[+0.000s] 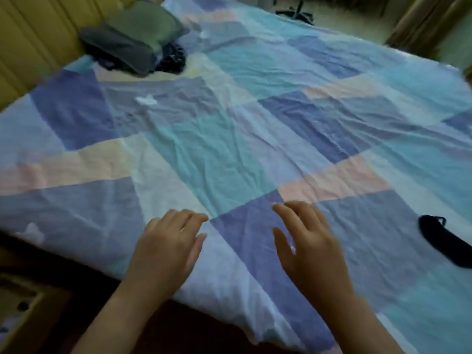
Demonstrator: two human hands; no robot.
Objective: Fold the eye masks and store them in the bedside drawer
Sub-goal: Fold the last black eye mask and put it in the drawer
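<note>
A black eye mask (445,240) lies flat on the patchwork bedspread (229,139) at the right edge of the view, partly cut off. My left hand (166,249) hovers over the bed's near edge, fingers loosely apart and holding nothing. My right hand (309,244) is beside it, fingers spread and empty, well to the left of the mask. A wooden box-like thing (23,310) at the lower left may be the bedside drawer; I cannot tell.
Grey and green folded cloths (127,39) with a dark patterned item (173,58) sit at the bed's far left by the yellow padded headboard (30,34). A small white scrap (146,100) lies on the spread. A curtain (429,19) hangs far right.
</note>
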